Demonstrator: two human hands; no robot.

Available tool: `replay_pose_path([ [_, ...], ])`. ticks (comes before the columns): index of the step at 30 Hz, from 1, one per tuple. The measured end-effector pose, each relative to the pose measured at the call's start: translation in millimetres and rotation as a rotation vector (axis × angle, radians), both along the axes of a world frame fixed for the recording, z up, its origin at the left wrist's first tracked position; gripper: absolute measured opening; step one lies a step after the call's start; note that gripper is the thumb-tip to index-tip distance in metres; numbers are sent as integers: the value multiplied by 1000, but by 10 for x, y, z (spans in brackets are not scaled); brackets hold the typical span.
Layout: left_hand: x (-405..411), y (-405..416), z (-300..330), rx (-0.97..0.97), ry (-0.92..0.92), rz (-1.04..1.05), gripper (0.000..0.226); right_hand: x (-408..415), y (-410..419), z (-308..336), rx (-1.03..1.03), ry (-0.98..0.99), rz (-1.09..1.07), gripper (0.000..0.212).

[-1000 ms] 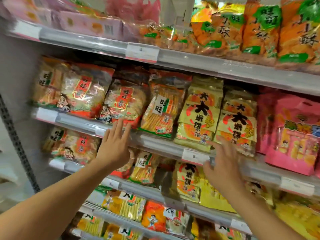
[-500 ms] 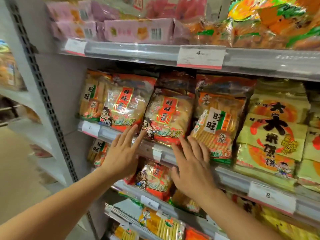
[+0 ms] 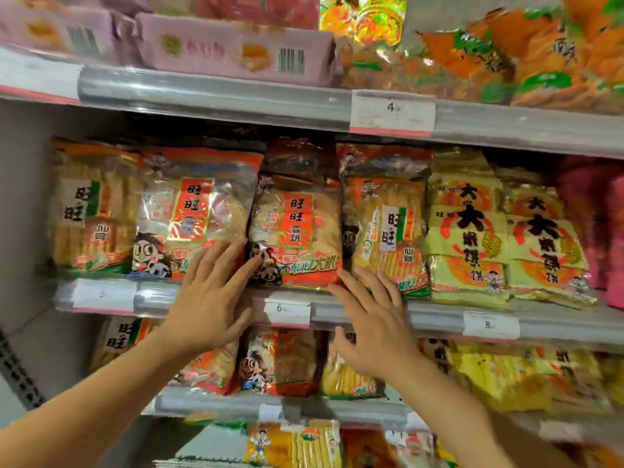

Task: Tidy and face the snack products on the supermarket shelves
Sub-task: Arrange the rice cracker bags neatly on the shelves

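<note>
Hands: we count two, both raised to the middle shelf, fingers straight and spread, gripping nothing.
Left hand: released and flat; its fingertips lie on the lower right corner of the left red-label bag and reach the left edge of the centre red-label bag.
Right hand: released and flat; its fingertips touch the bottom right corner of the centre red-label bag and the base of the orange stick-cracker bag just beside it.
Middle shelf, front row: we count six bags upright, left to right. One orange cracker bag at the far left, two red-label bags, one orange stick-cracker bag, two yellow bags with large black characters.
Centre red-label bag: stands lower than its neighbours, with its bottom edge over the shelf lip; another bag shows behind its top.
Price tags: three on the middle shelf rail, one on the upper rail.
Upper shelf: pink boxes lying flat at left, orange and green bags at right; blurred, so we cannot count them.
Lower shelf: more red and yellow snack bags between and below the forearms; blur prevents a count.
Far right: pink packs, partly cut off.
</note>
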State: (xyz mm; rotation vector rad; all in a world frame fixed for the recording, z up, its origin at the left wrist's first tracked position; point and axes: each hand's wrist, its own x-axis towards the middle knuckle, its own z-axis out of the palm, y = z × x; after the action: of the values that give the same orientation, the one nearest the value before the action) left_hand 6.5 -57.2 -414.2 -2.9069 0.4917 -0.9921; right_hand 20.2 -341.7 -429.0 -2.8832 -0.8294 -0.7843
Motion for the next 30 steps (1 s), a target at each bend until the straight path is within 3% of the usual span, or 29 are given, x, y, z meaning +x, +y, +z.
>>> replay_pose_path([
  [6,-112,339,115,-8,74,-69,74,-94,87,59,24,80,-67,63],
  [10,-154,558,174,-98,88,-29,68,-171,30,211,258,142,-21,57],
  [15,-68,671,313,-476,-32,24,43,-96,-67,461,549,43,-326,43],
  [17,-3,632,347,-668,-52,176,53,3,-116,527,611,113,-464,57],
  [19,48,614,363,-817,-10,316,78,98,-142,587,689,184,-528,78],
  [21,88,629,379,-863,14,350,100,197,-166,648,713,233,-575,100],
  [24,158,654,401,-875,30,411,114,322,-187,692,849,401,-552,125],
  [28,224,687,467,-941,108,488,109,436,-235,642,868,444,-568,132],
  [30,230,751,510,-989,125,423,103,476,-269,651,893,461,-512,117],
])
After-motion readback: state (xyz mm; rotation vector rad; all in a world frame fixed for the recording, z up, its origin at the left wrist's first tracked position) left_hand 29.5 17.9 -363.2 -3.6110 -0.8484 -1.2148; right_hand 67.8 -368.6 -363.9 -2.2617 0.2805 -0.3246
